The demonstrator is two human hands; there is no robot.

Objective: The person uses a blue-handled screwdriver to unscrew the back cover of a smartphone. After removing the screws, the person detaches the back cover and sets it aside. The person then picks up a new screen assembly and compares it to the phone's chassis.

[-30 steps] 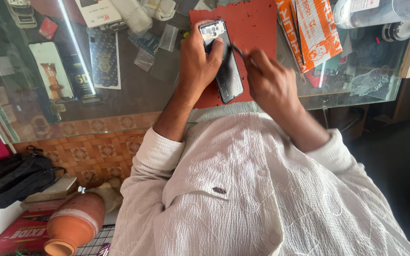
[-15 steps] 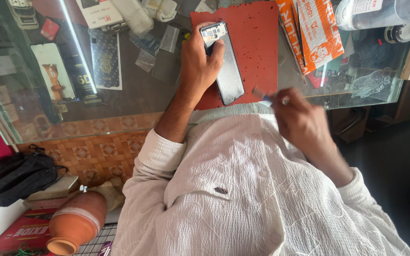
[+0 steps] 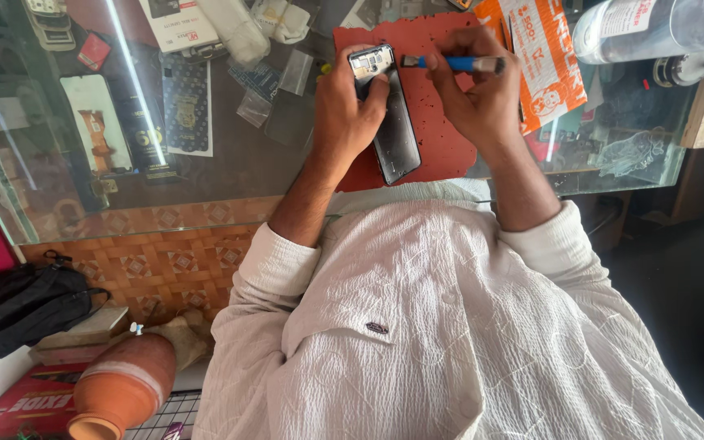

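Note:
A dark smartphone (image 3: 394,130) with its back cover off lies on a red work mat (image 3: 437,138) on the glass counter. My left hand (image 3: 350,102) is shut on the phone's upper end, thumb pressed on its open top. My right hand (image 3: 474,81) grips a blue-handled tool (image 3: 450,63) held level. The tool's tip points left, close to the exposed top of the phone.
The glass counter (image 3: 230,163) has phone parts, small clear bags and cards under and on it. Orange packets (image 3: 543,57) lie right of the mat, a clear bottle (image 3: 653,28) beyond. A black bag (image 3: 22,305) and a clay pot (image 3: 120,391) sit on the floor at left.
My right hand came back up from the counter's near edge to the phone's top, bringing the blue tool with it. My left hand kept hold of the phone.

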